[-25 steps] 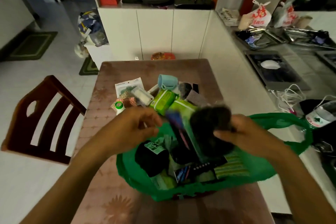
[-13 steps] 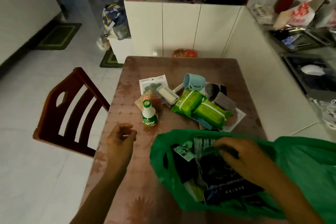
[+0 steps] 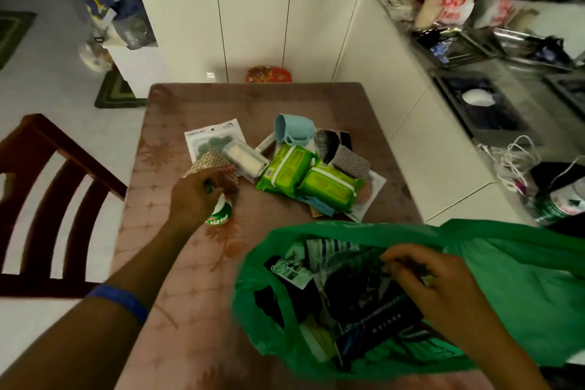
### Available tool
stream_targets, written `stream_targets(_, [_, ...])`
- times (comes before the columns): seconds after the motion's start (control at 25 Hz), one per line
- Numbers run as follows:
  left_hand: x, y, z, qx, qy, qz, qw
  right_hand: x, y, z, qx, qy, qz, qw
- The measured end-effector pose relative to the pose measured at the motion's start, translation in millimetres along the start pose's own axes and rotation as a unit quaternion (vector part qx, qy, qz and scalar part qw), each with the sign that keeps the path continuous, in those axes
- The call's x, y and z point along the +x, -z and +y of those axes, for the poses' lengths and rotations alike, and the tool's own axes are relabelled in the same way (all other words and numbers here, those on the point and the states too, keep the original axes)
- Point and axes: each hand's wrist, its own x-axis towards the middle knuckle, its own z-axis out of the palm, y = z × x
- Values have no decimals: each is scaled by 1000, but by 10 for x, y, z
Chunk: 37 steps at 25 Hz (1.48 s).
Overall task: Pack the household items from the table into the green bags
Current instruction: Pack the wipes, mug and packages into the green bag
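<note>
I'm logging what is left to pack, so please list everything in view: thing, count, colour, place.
small plastic bottle: 1, white with green label, table's left part, under the left hand
green wipe packs: 2, lime green, middle of table
plastic mug: 1, light blue, on its side behind the packs
clear plastic box: 1, clear with pale contents, left of the packs
flat white packet: 1, white with green print, behind the box
green plastic bag: 1, green, near table edge, part filled with dark items
wooden chair: 1, dark brown, left of table
left hand: grips the bottle
right hand: pinches something inside the bag
</note>
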Motion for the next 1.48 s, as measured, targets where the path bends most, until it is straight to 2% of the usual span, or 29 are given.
stream_targets(0.12, [-258, 352, 355, -1, -38, 54, 998, 47, 56, -57, 64, 20, 23, 997])
stream_targets(0.2, [-419, 835, 766, -11, -107, 84, 991, 159, 96, -194, 160, 26, 42, 986])
stream_targets(0.28, [-658, 1410, 1272, -54, -212, 54, 974, 276, 138, -449, 204, 64, 51, 976])
stream_targets(0.32, [-811, 1665, 1512, -74, -270, 24, 960, 331, 142, -595, 167, 104, 56, 979])
stream_targets(0.4, [-1132, 1985, 1934, -125, -345, -31, 930, 396, 149, -822, 20, 216, 59, 975])
stream_targets(0.44, [-1270, 2032, 2099, -162, -352, -65, 920, 388, 136, -869, -21, 256, 58, 965])
stream_targets(0.52, [-1471, 1934, 2290, -227, -332, -138, 905, 279, 81, -833, 7, 281, 62, 958])
stream_targets(0.64, [-1613, 1540, 2289, -251, -261, -215, 907, -11, -43, -533, 100, 220, 29, 970])
stream_targets(0.72, [-1612, 1288, 2114, -151, -246, -247, 925, -189, -89, -244, 139, 148, -48, 978])
stream_targets(0.8, [-1581, 1125, 1858, 81, -242, -236, 938, -307, -120, 6, 110, 105, -134, 979])
stream_targets(0.88, [-1586, 1023, 1589, 282, -182, -266, 903, -380, -219, 144, 32, 101, -215, 971])
stream_targets(0.96, [-1604, 946, 1384, 317, -88, -341, 881, -359, -406, 192, -80, 130, -273, 950])
stream_targets(1.0, [-1597, 917, 1315, 294, -60, -362, 882, -312, -515, 191, -143, 147, -297, 933])
stream_targets(1.08, [-1563, 861, 1216, 197, -51, -357, 912, -206, -719, 179, -228, 161, -330, 902])
stream_targets(1.16, [-1528, 840, 1170, -5, -29, -314, 949, -155, -877, 234, -248, 156, -333, 896])
stream_targets(1.24, [-1491, 872, 1145, -198, -2, -295, 935, -206, -1024, 336, -250, 143, -327, 900])
stream_targets(1.36, [-1472, 790, 1107, -250, -39, -318, 914, -224, -1165, 520, -298, 128, -317, 891])
stream_targets(1.48, [-1412, 670, 1069, -271, -33, -309, 911, -92, -1131, 521, -332, 121, -309, 883])
